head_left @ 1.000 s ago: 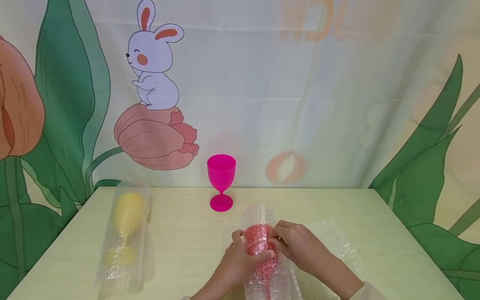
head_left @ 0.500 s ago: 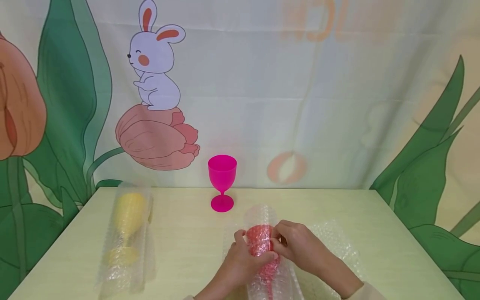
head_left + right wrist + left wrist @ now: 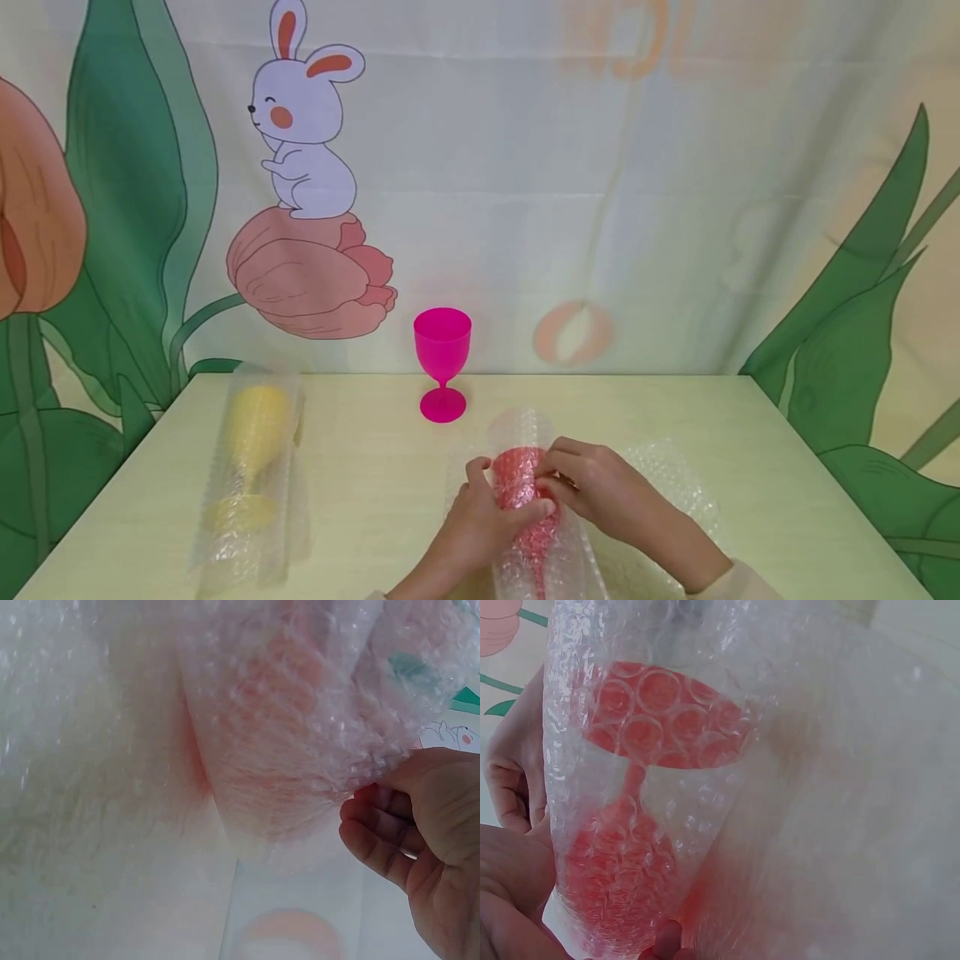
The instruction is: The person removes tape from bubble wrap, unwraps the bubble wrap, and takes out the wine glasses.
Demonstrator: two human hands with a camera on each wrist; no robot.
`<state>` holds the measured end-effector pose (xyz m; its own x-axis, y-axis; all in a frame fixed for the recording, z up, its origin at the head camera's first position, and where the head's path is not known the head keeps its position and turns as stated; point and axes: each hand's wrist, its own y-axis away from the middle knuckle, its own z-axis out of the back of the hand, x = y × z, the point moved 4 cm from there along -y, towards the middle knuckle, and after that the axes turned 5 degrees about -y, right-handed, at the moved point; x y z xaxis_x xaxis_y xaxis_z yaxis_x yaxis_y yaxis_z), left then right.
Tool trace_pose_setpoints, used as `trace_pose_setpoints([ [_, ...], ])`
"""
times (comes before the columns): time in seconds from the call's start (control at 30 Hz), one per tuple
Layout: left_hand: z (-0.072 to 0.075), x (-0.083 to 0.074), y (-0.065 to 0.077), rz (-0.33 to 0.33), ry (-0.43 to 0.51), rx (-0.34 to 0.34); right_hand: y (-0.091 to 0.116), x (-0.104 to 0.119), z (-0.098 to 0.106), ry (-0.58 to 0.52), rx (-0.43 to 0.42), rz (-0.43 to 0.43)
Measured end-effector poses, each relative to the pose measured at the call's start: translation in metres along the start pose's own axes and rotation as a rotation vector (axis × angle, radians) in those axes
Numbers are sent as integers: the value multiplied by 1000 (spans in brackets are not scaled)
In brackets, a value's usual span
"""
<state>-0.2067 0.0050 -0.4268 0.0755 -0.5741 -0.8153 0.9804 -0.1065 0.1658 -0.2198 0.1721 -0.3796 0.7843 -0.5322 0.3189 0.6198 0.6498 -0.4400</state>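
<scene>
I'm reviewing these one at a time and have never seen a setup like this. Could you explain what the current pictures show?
There is no machine here: a person works with two bare hands. The wide picture comes from a camera worn on the head, looking forward and down. The two close-ups come from cameras on the left and right wrists.

On the pale table, a magenta goblet stands upright near the back, and a yellow goblet lies in its own bubble wrap toward the left. Behind is a printed backdrop.

The left hand holds a red goblet through a layer of bubble wrap, thumb across the front. The right hand pinches that wrap beside the cup.
</scene>
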Motion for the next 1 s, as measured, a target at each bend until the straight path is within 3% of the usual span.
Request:
trace_pose_setpoints([
  [0.23,-1,5,-1,9,-21,-3,-3,4,-3,158,-3,73],
  [0.43,2,7,-2,10,69,83,-5,3,-5,200,-15,102],
  [0.67,6,7,-2,-27,244,161,-4,-3,-6,139,-36,76],
  [0.9,4,5,-3,-23,242,130,0,-6,-6,48,-111,65],
  [1.0,4,3,-3,-34,224,101,2,-8,-7,59,-127,44],
])
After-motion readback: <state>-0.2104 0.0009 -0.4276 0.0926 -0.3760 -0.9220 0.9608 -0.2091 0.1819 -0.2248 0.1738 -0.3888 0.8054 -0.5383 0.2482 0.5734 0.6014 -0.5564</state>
